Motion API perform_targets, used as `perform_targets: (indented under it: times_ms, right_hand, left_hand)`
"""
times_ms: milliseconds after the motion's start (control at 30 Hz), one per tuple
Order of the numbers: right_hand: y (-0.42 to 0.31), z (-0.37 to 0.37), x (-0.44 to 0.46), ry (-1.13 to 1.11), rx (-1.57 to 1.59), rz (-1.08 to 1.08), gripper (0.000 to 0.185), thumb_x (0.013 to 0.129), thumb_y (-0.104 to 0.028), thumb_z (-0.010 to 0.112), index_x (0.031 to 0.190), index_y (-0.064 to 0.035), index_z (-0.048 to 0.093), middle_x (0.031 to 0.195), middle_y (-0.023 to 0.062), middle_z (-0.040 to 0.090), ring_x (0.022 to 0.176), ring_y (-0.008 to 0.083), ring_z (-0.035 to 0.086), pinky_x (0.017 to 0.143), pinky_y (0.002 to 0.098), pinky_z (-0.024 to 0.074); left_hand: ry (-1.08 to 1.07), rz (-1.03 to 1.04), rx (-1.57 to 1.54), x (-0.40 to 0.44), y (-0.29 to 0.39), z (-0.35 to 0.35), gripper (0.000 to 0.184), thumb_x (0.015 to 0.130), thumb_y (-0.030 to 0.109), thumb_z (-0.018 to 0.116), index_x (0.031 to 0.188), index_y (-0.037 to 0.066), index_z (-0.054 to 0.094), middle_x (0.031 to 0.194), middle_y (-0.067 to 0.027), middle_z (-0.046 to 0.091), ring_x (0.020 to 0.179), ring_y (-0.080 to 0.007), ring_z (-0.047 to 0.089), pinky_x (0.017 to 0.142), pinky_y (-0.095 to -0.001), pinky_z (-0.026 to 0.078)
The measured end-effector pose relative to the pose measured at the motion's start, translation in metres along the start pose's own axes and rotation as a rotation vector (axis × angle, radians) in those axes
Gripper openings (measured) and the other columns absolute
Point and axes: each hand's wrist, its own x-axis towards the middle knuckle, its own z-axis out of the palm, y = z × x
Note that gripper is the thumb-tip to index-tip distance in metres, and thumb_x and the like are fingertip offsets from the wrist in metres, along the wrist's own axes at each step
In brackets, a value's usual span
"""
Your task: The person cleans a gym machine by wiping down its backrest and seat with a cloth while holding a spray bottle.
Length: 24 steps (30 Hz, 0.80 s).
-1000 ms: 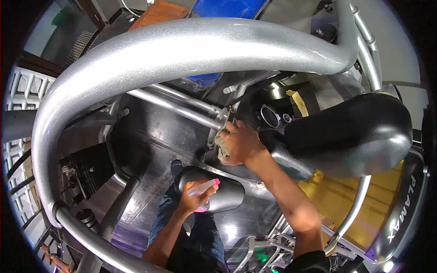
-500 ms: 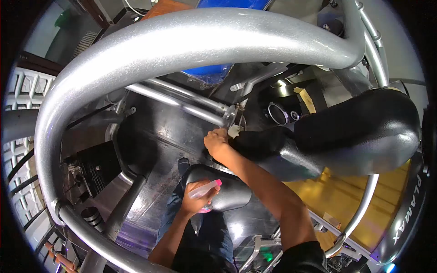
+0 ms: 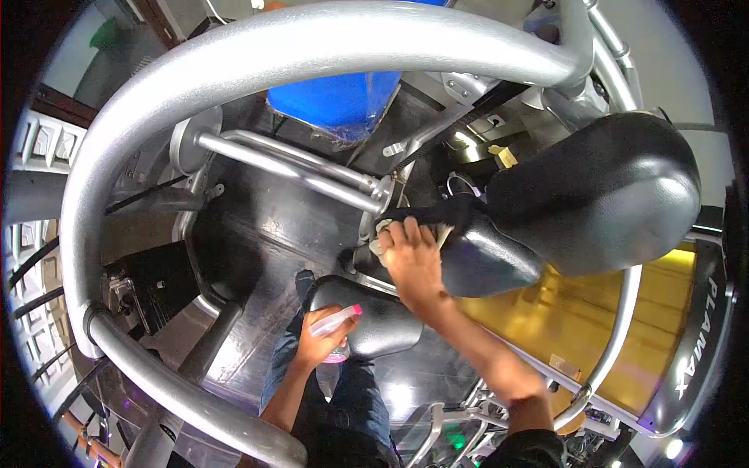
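Right hand (image 3: pixel 413 256) clutches cloth (image 3: pixel 443 234), likely soft, best bunched! Left hand (image 3: pixel 321 341) grips the bottle (image 3: pixel 334 320), probably light, neck the best hold

The cloth (image 3: pixel 443 235), pale cream and crumpled, is bunched under the right hand (image 3: pixel 412 261) at the nine-o'clock end of the black padded seat (image 3: pixel 491 263), whose glossy cover runs toward four o'clock. The spray bottle (image 3: pixel 335 322), gripped in the left hand (image 3: pixel 316 343) between seven and eight o'clock from the cloth, has a whitish head, its pink nozzle aimed toward two.
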Motion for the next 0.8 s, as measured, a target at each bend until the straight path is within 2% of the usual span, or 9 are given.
perform_targets:
  times_ms: [167, 233, 300, 367, 433, 467, 500, 567, 800]
  right_hand:
    - [-0.015, 0.039, -0.018, 0.185, 0.096, -0.019, 0.03, 0.076, -0.014, 0.063, 0.106, -0.0144, 0.068, 0.099, -0.0005, 0.059, 0.095, 0.0173, 0.053, 0.079, 0.0308, 0.0433]
    - [-0.022, 0.05, -0.028, 0.135, 0.038, -0.038, 0.032, 0.077, -0.016, 0.062, 0.109, -0.0153, 0.068, 0.099, -0.0016, 0.059, 0.094, 0.016, 0.053, 0.078, 0.0299, 0.0419]
    - [-0.031, 0.071, -0.035, 0.202, 0.036, -0.128, 0.022, 0.078, -0.02, 0.062, 0.098, -0.0128, 0.069, 0.097, -0.0004, 0.059, 0.094, 0.0162, 0.053, 0.078, 0.0311, 0.0414]
    - [-0.031, 0.074, -0.053, 0.123, 0.094, -0.104, 0.028, 0.078, -0.019, 0.061, 0.105, -0.0131, 0.069, 0.107, 0.0003, 0.061, 0.096, 0.0166, 0.053, 0.079, 0.0321, 0.0423]
    - [-0.024, 0.064, -0.073, 0.325, 0.265, 0.02, 0.038, 0.077, -0.015, 0.062, 0.115, -0.0159, 0.068, 0.117, -0.0009, 0.06, 0.101, 0.0169, 0.053, 0.082, 0.0332, 0.0433]
    - [-0.023, 0.059, -0.085, 0.315, 0.331, 0.143, 0.052, 0.074, -0.01, 0.065, 0.124, -0.0223, 0.066, 0.127, -0.0038, 0.057, 0.102, 0.018, 0.053, 0.084, 0.0349, 0.0438]
    - [-0.02, 0.043, -0.094, 0.318, 0.404, 0.267, 0.055, 0.069, -0.003, 0.07, 0.12, -0.0266, 0.068, 0.123, -0.0055, 0.061, 0.101, 0.0217, 0.053, 0.088, 0.0358, 0.0421]
    - [-0.016, 0.033, -0.107, 0.501, 0.461, 0.483, 0.052, 0.069, -0.003, 0.071, 0.116, -0.0263, 0.07, 0.124, -0.0063, 0.062, 0.1, 0.0239, 0.052, 0.089, 0.0366, 0.0421]
    - [-0.018, 0.066, -0.084, 0.809, 0.502, 0.541, 0.049, 0.063, -0.005, 0.074, 0.109, -0.022, 0.075, 0.118, -0.0022, 0.065, 0.098, 0.0265, 0.051, 0.09, 0.0386, 0.0437]
  left_hand:
    - [-0.007, -0.052, 0.057, -0.003, 0.005, 0.004, 0.023, 0.091, 0.024, 0.072, 0.084, 0.003, 0.068, 0.07, -0.0006, 0.064, 0.054, -0.0051, 0.056, 0.049, -0.0216, 0.046]
    - [-0.003, -0.062, 0.001, -0.003, 0.004, 0.007, 0.025, 0.091, 0.026, 0.072, 0.084, 0.002, 0.068, 0.071, -0.001, 0.064, 0.053, -0.0052, 0.056, 0.049, -0.0216, 0.045]
    - [-0.024, -0.035, 0.04, -0.004, 0.003, 0.011, 0.026, 0.091, 0.027, 0.072, 0.084, 0.002, 0.068, 0.071, -0.0014, 0.065, 0.053, -0.0055, 0.056, 0.048, -0.0219, 0.045]
    - [-0.042, -0.008, 0.083, -0.005, 0.002, 0.011, 0.027, 0.091, 0.028, 0.072, 0.084, 0.002, 0.069, 0.072, -0.0018, 0.066, 0.053, -0.0057, 0.056, 0.048, -0.0221, 0.045]
    - [-0.04, 0.004, 0.127, -0.007, 0.002, 0.012, 0.026, 0.091, 0.027, 0.072, 0.085, 0.002, 0.069, 0.072, -0.0026, 0.066, 0.052, -0.0064, 0.056, 0.047, -0.0225, 0.044]
    - [-0.039, -0.034, 0.116, -0.007, 0.005, 0.013, 0.024, 0.09, 0.025, 0.072, 0.086, 0.002, 0.069, 0.072, -0.0028, 0.066, 0.052, -0.0069, 0.056, 0.047, -0.0228, 0.043]
    - [-0.042, -0.036, 0.123, -0.007, 0.004, 0.013, 0.024, 0.09, 0.025, 0.072, 0.086, 0.002, 0.069, 0.072, -0.0028, 0.066, 0.052, -0.0069, 0.056, 0.047, -0.0228, 0.043]
    - [-0.033, -0.039, 0.154, -0.005, 0.0, 0.013, 0.023, 0.091, 0.024, 0.071, 0.088, 0.001, 0.069, 0.072, -0.0037, 0.067, 0.051, -0.007, 0.056, 0.047, -0.0228, 0.044]
    - [0.01, -0.015, 0.058, -0.006, -0.003, 0.017, 0.023, 0.091, 0.021, 0.069, 0.092, -0.003, 0.069, 0.076, -0.0054, 0.067, 0.054, -0.0086, 0.058, 0.05, -0.0237, 0.046]
